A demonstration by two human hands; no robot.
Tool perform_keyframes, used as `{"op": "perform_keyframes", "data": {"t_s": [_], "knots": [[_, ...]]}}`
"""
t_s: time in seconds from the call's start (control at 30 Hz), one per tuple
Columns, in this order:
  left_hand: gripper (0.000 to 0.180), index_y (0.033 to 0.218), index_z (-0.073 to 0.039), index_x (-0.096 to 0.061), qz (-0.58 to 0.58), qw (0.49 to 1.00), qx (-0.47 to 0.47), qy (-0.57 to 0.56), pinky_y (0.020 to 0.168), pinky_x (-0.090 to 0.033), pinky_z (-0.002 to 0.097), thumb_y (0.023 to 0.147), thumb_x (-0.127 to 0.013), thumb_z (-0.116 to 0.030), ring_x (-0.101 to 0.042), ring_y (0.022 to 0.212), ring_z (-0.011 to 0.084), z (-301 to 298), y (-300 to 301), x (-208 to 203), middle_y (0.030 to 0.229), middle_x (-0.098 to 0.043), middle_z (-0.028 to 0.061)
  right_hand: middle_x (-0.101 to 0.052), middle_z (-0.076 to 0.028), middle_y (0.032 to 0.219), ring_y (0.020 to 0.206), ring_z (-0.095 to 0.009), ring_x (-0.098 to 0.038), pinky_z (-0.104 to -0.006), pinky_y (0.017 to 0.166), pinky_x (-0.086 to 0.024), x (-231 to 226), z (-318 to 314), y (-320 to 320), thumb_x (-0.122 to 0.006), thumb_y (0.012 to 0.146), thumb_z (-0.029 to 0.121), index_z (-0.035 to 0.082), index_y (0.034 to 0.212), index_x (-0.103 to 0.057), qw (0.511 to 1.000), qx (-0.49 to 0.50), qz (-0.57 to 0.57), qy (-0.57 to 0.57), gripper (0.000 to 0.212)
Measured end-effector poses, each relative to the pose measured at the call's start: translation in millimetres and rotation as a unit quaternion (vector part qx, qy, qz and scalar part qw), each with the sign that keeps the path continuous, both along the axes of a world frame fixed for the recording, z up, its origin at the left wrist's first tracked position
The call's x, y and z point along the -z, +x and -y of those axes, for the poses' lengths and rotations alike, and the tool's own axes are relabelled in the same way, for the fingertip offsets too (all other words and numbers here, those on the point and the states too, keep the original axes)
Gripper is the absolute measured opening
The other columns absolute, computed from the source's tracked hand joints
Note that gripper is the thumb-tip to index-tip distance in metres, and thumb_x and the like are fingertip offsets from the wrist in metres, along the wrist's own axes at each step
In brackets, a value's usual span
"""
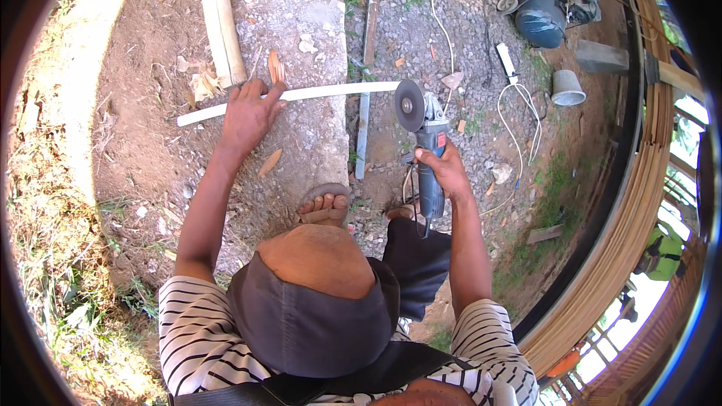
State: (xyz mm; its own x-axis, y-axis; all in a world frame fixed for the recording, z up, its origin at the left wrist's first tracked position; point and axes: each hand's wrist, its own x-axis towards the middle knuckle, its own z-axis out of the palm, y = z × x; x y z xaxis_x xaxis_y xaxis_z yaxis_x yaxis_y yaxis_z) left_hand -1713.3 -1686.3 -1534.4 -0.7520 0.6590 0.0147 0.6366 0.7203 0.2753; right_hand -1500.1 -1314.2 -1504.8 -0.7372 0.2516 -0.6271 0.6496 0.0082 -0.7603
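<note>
My left hand (251, 111) is closed over a long, thin white strip (323, 91), which lies crosswise in front of me. In my right hand (448, 171) is a blue-grey angle grinder (431, 194), gripped by its body with the head pointing away from me. Its dark round disc (407, 105) stands at the strip's right end. Whether disc and strip touch, or whether the disc is spinning, I cannot tell. Below the strip, my sandalled foot (328, 204) rests on the pale slab (316, 143).
Beyond my left hand lies a wooden pole (222, 26). A narrow metal bar (363, 128) runs along the slab's edge. On the gravel at right are a white power strip (506, 62) with a looped cable, a grey bucket (567, 88) and an air compressor (543, 7).
</note>
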Motion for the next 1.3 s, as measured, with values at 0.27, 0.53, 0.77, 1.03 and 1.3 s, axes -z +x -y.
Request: {"op": "perform_keyframes", "data": {"t_s": [0.27,0.53,0.77,1.03,1.3], "knots": [[0.037,0.128,-0.017,-0.064,-0.018,1.000,0.006,-0.006,0.081,-0.044,0.0419,0.092,-0.070,-0.026,-0.060,0.092,0.0239,7,-3,14,0.091,-0.059,0.0056,-0.065,-0.001,0.096,0.086,-0.011,-0.061,-0.0306,0.081,-0.051,5,5,-10,-0.077,0.088,0.013,0.002,0.118,-0.058,1.000,-0.003,-0.008,-0.006,0.038],[0.033,0.123,-0.018,-0.067,-0.031,0.999,0.011,0.017,0.080,-0.044,0.0400,0.093,-0.068,-0.034,-0.062,0.093,0.0222,5,-4,12,0.092,-0.062,0.0046,-0.065,-0.001,0.095,0.086,-0.011,-0.061,-0.0307,0.081,-0.051,8,6,-15,-0.078,0.087,0.012,0.002,0.118,-0.058,1.000,-0.005,-0.005,0.005,0.038],[0.034,0.124,-0.017,-0.067,-0.028,0.999,0.012,0.017,0.081,-0.045,0.0393,0.092,-0.069,-0.031,-0.061,0.092,0.0223,6,-7,11,0.092,-0.061,0.0039,-0.066,-0.003,0.094,0.084,-0.012,-0.063,-0.0316,0.080,-0.052,12,9,-20,-0.078,0.088,0.011,0.001,0.117,-0.057,1.000,0.006,-0.001,0.011,0.037],[0.034,0.124,-0.017,-0.067,-0.048,0.998,0.025,0.034,0.080,-0.046,0.0387,0.092,-0.069,-0.031,-0.061,0.092,0.0218,8,-9,14,0.091,-0.059,0.0034,-0.068,-0.005,0.091,0.080,-0.013,-0.064,-0.0316,0.077,-0.053,12,10,-31,-0.078,0.087,0.010,-0.001,0.117,-0.056,1.000,0.013,-0.015,-0.003,0.038],[0.036,0.125,-0.016,-0.067,-0.032,0.999,0.022,0.015,0.081,-0.046,0.0388,0.093,-0.067,-0.033,-0.061,0.094,0.0218,7,-10,14,0.096,-0.062,0.0034,-0.068,-0.005,0.089,0.079,-0.013,-0.064,-0.0313,0.076,-0.053,14,10,-33,-0.078,0.087,0.011,-0.002,0.117,-0.056,1.000,0.016,-0.012,0.005,0.039]]}}
